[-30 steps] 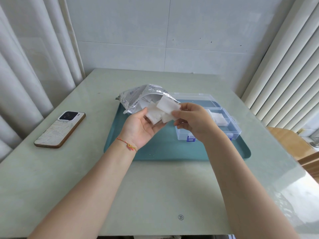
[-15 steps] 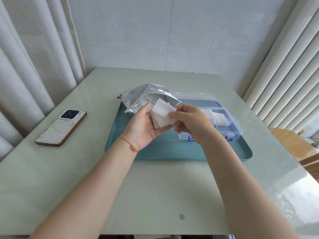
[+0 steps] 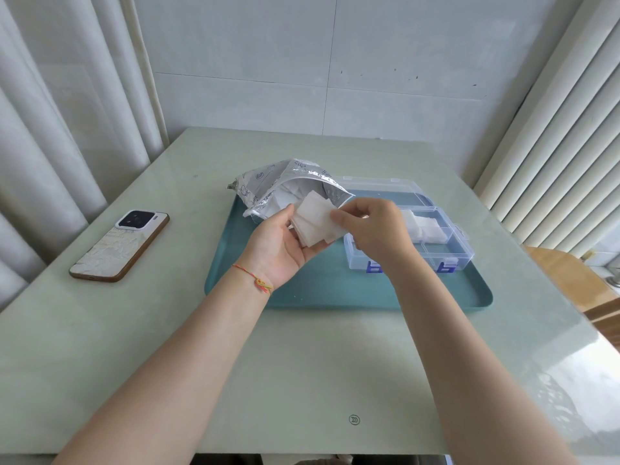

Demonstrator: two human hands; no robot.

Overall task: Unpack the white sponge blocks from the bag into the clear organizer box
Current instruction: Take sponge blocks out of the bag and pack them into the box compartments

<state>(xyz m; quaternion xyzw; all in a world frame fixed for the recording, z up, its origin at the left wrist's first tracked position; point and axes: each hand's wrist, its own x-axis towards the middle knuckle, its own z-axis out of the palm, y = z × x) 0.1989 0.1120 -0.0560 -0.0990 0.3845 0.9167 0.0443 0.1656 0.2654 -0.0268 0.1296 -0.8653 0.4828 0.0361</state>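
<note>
Your pale green table (image 3: 302, 364) meets a tiled wall, curtains at 9 and 3 o'clock. On the teal tray (image 3: 335, 293), your left hand (image 3: 278, 246) cradles white sponge blocks (image 3: 315, 219); your right hand (image 3: 379, 229) pinches the top one. Bag (image 3: 278, 186) at 11, organizer box (image 3: 446, 243) at 2, phone (image 3: 120, 246) at 9.

A: What is behind the tabletop (image 3: 302, 364)?
B: A pale wall (image 3: 335, 62) of big tiles.
A: And at the sides?
B: White curtains (image 3: 50, 129) on the left, striped blinds (image 3: 553, 146) on the right, letting in daylight. A wooden chair (image 3: 567, 273) sits by the blinds.
</note>
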